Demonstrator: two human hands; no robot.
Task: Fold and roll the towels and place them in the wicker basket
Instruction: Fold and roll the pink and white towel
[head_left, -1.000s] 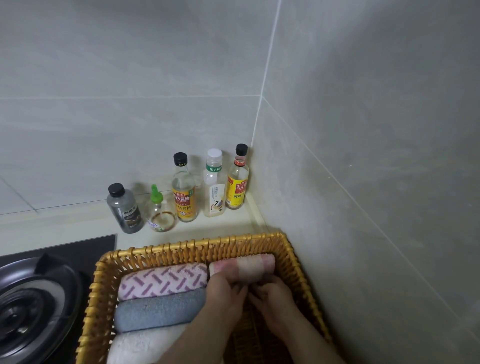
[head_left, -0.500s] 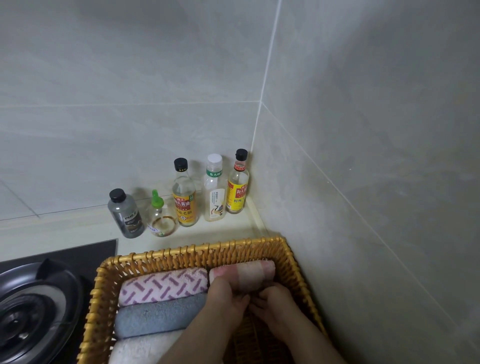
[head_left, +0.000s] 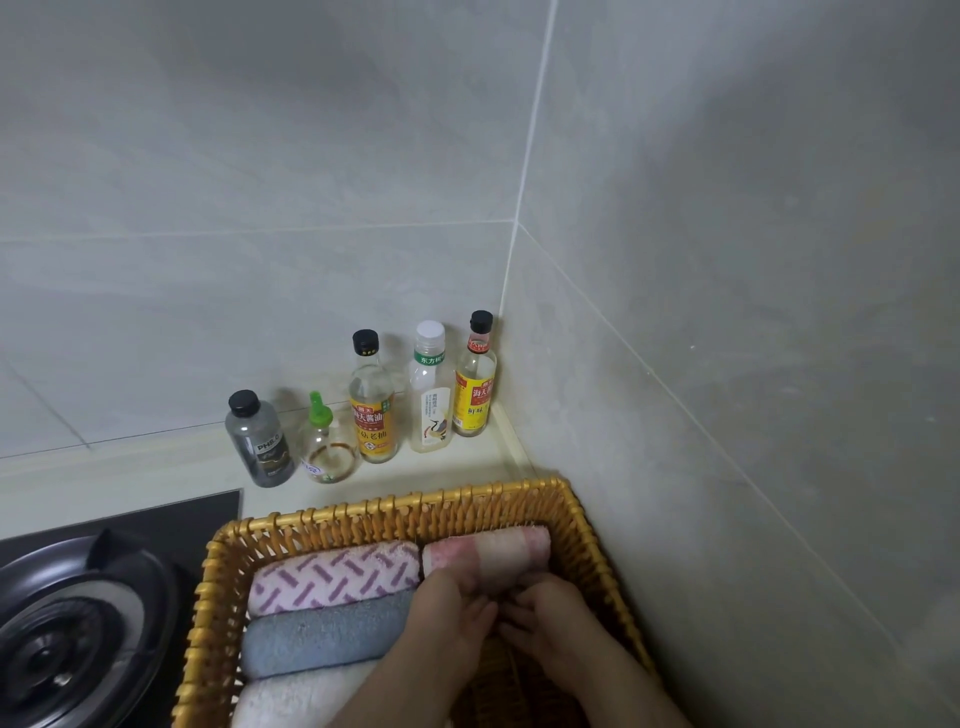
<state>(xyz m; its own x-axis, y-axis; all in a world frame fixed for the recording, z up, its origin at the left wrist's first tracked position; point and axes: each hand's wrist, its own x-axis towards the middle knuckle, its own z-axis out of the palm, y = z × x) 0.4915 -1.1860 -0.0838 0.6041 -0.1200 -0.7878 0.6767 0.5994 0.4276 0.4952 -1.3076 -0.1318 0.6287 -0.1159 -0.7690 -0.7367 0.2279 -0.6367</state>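
The wicker basket (head_left: 395, 506) stands at the bottom centre, against the right wall. Three rolled towels lie side by side in its left half: a white one with purple marks (head_left: 332, 577), a grey one (head_left: 317, 642) and a white one (head_left: 301, 699) at the frame's bottom edge. A pink-and-white striped roll (head_left: 488, 553) lies in the far right corner. My left hand (head_left: 447, 618) and my right hand (head_left: 550, 623) are both inside the basket, fingers curled on the near side of the pink roll. The fingertips are hidden.
Several bottles (head_left: 371, 400) stand in the corner behind the basket. A black gas hob with a burner (head_left: 67, 639) lies to the left. Tiled walls close in at the back and right, with the right wall touching the basket's side.
Both hands have slid a little toward me along the pink roll's near edge. The roll stays in the far right corner, and the view has tilted slightly.
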